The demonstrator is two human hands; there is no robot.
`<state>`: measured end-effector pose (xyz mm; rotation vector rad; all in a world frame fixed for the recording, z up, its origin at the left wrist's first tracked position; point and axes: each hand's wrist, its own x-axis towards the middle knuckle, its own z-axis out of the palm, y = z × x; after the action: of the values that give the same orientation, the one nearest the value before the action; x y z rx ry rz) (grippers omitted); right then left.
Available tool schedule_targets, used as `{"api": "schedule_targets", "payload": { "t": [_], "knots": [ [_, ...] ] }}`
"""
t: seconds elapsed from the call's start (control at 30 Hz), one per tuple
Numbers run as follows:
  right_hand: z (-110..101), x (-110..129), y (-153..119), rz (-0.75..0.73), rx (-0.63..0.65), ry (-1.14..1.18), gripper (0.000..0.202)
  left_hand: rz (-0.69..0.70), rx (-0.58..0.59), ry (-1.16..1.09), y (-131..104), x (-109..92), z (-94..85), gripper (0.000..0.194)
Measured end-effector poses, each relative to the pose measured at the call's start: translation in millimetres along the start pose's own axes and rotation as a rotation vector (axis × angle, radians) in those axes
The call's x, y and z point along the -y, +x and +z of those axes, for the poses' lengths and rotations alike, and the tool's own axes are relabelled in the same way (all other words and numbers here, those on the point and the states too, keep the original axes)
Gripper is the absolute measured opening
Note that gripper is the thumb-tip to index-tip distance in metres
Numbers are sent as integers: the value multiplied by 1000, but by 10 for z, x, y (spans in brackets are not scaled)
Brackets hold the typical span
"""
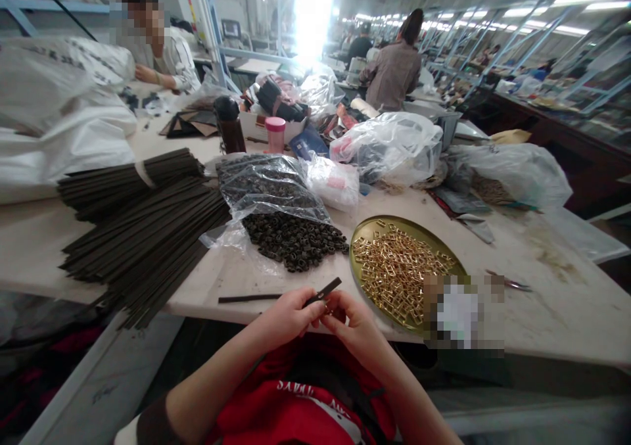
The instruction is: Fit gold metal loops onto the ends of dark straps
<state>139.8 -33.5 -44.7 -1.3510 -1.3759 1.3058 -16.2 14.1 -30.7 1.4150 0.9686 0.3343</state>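
Note:
My left hand (288, 317) pinches a thin dark strap (323, 292) that sticks up and to the right between my hands. My right hand (352, 323) is closed beside it, fingertips at the strap's lower end; whatever small piece it holds is hidden. Both hands hover at the table's near edge over my red shirt. A round gold tray (359, 231) filled with several gold buckles lies just right of my hands. A pile of small dark rings (293, 238) spills from a clear bag (266, 185) just beyond my hands.
Bundles of long dark straps (142, 228) fan across the table's left side. One loose strap (249, 298) lies on the near edge. Plastic bags (394, 146), a pink-lidded cup (275, 134) and a dark bottle (230, 126) stand farther back. Scissors (510, 282) lie right. Other people work behind.

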Motion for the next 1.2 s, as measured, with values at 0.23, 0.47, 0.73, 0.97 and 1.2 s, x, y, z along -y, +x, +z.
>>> {"api": "schedule_targets", "payload": {
  "t": [0.23,0.47,0.73,0.97,1.2],
  "knots": [
    [47,-53,28,-26,-59,179,23,85,-65,45,10,17,-2,25],
    [46,18,-15,-92,-111,-166,18,106,-115,158,-12,-8,-21,25],
    [113,35,-15,-193,-148,-379,28,136,-167,226,-8,34,-5,21],
    [172,-43,-24,-230,-136,-464,33,142,-205,281,16,114,38,22],
    [36,78,-25,-60,-294,-47,23,150,-158,132,-91,-22,-4,36]
  ]
}}
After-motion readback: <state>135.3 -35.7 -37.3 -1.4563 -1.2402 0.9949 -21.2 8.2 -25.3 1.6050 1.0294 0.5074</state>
